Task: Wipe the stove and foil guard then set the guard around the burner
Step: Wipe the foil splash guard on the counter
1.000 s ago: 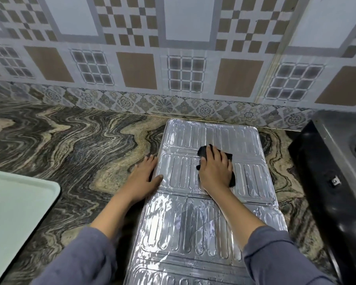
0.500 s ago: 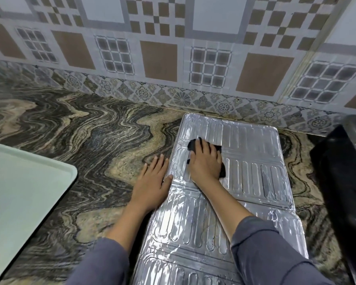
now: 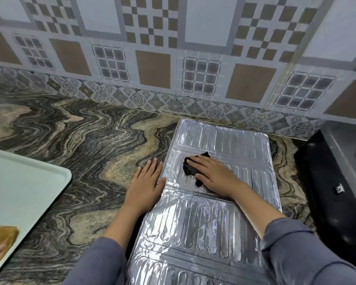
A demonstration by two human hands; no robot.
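Observation:
A ribbed silver foil guard (image 3: 224, 140) lies flat on the marbled counter, stretching from the wall toward me. My right hand (image 3: 214, 174) presses a small black cloth (image 3: 190, 168) onto the guard's middle panel, fingers pointing left. My left hand (image 3: 145, 182) rests flat on the counter with fingers apart, its thumb on the guard's left edge. The stove (image 3: 335, 173), black and grey, stands at the right edge, only partly in view.
A pale green tray (image 3: 25, 188) sits on the counter at the left, with a brown cloth (image 3: 2, 235) on its near corner. A patterned tile wall (image 3: 173, 58) closes off the back. Swirled dark stone counter (image 3: 80, 140) lies between tray and guard.
My right hand and the black cloth have shifted left across the middle panel, fingers turning leftward. The view has swung left, showing more of the tray. My left hand stays at the guard's edge.

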